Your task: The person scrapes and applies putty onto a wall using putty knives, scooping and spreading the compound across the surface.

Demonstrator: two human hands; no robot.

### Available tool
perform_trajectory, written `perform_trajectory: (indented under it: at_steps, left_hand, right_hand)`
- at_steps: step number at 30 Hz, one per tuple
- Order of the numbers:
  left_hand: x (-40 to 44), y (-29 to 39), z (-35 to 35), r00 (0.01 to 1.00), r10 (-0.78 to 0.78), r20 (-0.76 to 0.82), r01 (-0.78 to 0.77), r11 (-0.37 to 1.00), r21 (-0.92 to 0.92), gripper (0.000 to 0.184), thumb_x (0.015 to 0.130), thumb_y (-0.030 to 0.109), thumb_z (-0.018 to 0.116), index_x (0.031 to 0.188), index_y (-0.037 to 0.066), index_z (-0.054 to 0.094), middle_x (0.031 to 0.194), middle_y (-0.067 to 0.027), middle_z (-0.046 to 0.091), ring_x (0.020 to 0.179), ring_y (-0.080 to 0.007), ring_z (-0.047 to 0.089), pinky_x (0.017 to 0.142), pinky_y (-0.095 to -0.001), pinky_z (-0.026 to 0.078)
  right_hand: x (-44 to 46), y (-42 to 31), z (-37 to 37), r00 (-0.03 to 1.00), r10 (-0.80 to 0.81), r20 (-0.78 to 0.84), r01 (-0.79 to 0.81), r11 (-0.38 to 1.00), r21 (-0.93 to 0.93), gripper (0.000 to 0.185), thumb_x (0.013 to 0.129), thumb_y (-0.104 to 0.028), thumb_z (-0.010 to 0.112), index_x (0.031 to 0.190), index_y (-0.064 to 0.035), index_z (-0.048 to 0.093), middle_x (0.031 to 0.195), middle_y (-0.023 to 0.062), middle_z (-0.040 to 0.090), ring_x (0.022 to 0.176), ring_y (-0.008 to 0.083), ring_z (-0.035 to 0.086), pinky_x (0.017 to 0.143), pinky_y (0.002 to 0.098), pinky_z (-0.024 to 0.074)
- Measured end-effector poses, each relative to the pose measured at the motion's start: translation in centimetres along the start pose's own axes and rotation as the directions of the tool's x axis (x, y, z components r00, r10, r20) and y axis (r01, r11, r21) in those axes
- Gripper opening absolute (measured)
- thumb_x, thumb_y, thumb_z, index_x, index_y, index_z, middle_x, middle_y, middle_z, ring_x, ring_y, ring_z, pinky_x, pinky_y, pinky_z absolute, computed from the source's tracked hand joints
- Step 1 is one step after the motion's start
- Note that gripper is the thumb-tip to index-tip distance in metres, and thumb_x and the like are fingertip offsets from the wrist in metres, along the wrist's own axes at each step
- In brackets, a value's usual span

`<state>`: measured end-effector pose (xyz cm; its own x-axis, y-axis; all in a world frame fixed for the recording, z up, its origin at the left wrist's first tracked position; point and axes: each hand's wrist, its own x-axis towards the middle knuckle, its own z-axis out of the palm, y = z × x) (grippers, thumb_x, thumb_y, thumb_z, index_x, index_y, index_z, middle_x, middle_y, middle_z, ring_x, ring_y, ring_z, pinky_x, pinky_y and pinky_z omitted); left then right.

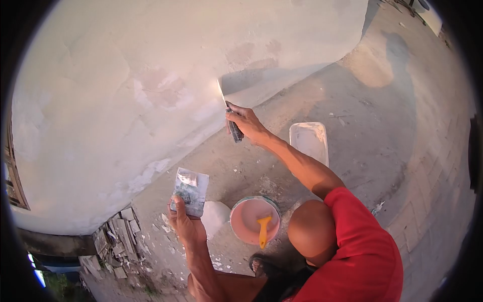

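Red sleeve (pixel 359 216) is noted nearest the camera. By the right hand (pixel 245 120), fingers curled around the handle, a putty knife (pixel 234 132) is gripped; its blade is directed at eleven o'clock from them, long axis eleven-to-five, toward the wall (pixel 121 126), to which this hand is nearer. Blade contact cannot be confirmed. By the left hand (pixel 186 224), thumb against fingers, a smeared flat plate (pixel 197 192) is held at twelve o'clock.

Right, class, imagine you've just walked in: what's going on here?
A person in red crouches by a wall. The right hand holds a scraper, blade towards the wall; whether it touches is hard to tell. The left hand holds a flat plate. A bucket with a yellow brush in it and a white tray stand on the ground.
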<state>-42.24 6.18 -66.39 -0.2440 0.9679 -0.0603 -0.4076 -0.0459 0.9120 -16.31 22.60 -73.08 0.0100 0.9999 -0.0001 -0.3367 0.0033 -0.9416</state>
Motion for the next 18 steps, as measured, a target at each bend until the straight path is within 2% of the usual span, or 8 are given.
perform_trajectory:
  at_steps: [1, 6, 9, 12, 14, 15, 16, 18]
  left_hand:
    - [0.0, -0.1, 0.1, 0.998, 0.020, 0.052, -0.020, 1.000, -0.003, 0.022, 0.100, 0.022, 0.058, 0.111, 0.003, 0.057, 0.107, -0.0066, 0.066, 0.097, -0.0157, 0.064, 0.085, -0.0337, 0.054]
    - [0.9, -2.3, 3.5, 0.992, -0.114, 0.056, 0.116, 0.993, -0.036, 0.023, 0.100, 0.021, 0.057, 0.111, 0.001, 0.057, 0.108, -0.0079, 0.066, 0.099, -0.0172, 0.065, 0.085, -0.0352, 0.056]
    - [2.0, -3.0, 6.1, 0.954, -0.265, 0.144, 0.276, 0.959, -0.068, 0.024, 0.100, 0.017, 0.057, 0.114, -0.002, 0.057, 0.110, -0.0088, 0.066, 0.099, -0.0181, 0.066, 0.087, -0.0353, 0.055]
    - [2.4, -4.8, 9.1, 0.915, -0.316, 0.252, 0.356, 0.925, -0.133, 0.026, 0.100, 0.016, 0.056, 0.115, -0.005, 0.057, 0.110, -0.0100, 0.065, 0.099, -0.0183, 0.066, 0.089, -0.0350, 0.055]
    - [0.8, -4.6, 12.0, 0.911, -0.295, 0.288, 0.354, 0.918, -0.180, 0.026, 0.100, 0.017, 0.057, 0.114, -0.005, 0.057, 0.109, -0.0104, 0.065, 0.098, -0.0183, 0.066, 0.089, -0.0348, 0.055]
    - [0.4, -4.7, 12.9, 0.891, -0.301, 0.340, 0.379, 0.905, -0.194, 0.026, 0.099, 0.017, 0.057, 0.113, -0.005, 0.057, 0.109, -0.0108, 0.065, 0.096, -0.0183, 0.066, 0.088, -0.0346, 0.055]
    - [0.4, -4.9, 13.1, 0.887, -0.293, 0.357, 0.383, 0.899, -0.212, 0.026, 0.099, 0.017, 0.057, 0.113, -0.005, 0.057, 0.109, -0.0108, 0.065, 0.096, -0.0183, 0.066, 0.088, -0.0346, 0.055]
    - [0.4, -5.4, 12.6, 0.874, -0.210, 0.439, 0.322, 0.926, -0.197, 0.027, 0.098, 0.018, 0.060, 0.112, -0.004, 0.057, 0.106, -0.0104, 0.065, 0.095, -0.0189, 0.066, 0.086, -0.0351, 0.055]
  right_hand:
    - [-1.2, -0.4, 0.1, 0.995, -0.017, 0.097, 0.019, 1.000, -0.019, 0.039, 0.099, -0.021, 0.052, 0.133, -0.0003, 0.052, 0.082, 0.0048, 0.062, 0.063, 0.0099, 0.057, 0.052, 0.0236, 0.0452]
    - [-9.4, -2.4, -7.1, 0.976, 0.056, 0.210, -0.035, 0.994, -0.105, 0.051, 0.101, -0.028, 0.052, 0.144, -0.0017, 0.044, 0.078, 0.0007, 0.059, 0.064, 0.0068, 0.055, 0.050, 0.0218, 0.0448]
    - [-14.3, -8.0, -9.0, 0.932, 0.224, 0.287, -0.143, 0.951, -0.275, 0.052, 0.101, -0.031, 0.051, 0.145, -0.0026, 0.044, 0.082, 0.0023, 0.061, 0.068, 0.0060, 0.056, 0.049, 0.0203, 0.0436]
    - [-15.5, -10.4, -8.7, 0.947, 0.147, 0.285, 0.000, 0.889, -0.457, 0.050, 0.099, -0.031, 0.056, 0.141, -0.0042, 0.049, 0.085, 0.0034, 0.064, 0.071, 0.0078, 0.057, 0.054, 0.0230, 0.0472]
    - [-15.3, -10.7, -9.1, 0.927, -0.168, 0.337, 0.338, 0.764, -0.549, 0.046, 0.097, -0.028, 0.061, 0.137, -0.0065, 0.055, 0.090, 0.0034, 0.066, 0.074, 0.0104, 0.058, 0.063, 0.0279, 0.0507]
    - [-15.1, -10.7, -8.9, 0.913, -0.227, 0.340, 0.390, 0.730, -0.561, 0.043, 0.094, -0.022, 0.064, 0.135, -0.0123, 0.059, 0.092, 0.0041, 0.065, 0.078, 0.0141, 0.059, 0.072, 0.0324, 0.0508]
    - [-15.5, -11.4, -9.2, 0.912, -0.230, 0.341, 0.396, 0.712, -0.580, 0.043, 0.094, -0.022, 0.064, 0.135, -0.0123, 0.059, 0.092, 0.0041, 0.065, 0.078, 0.0141, 0.059, 0.072, 0.0324, 0.0508]
    - [-16.7, -12.8, -9.4, 0.905, -0.179, 0.386, 0.425, 0.366, -0.828, 0.044, 0.093, -0.017, 0.064, 0.136, -0.0175, 0.058, 0.093, 0.0052, 0.064, 0.080, 0.0159, 0.059, 0.072, 0.0317, 0.0490]
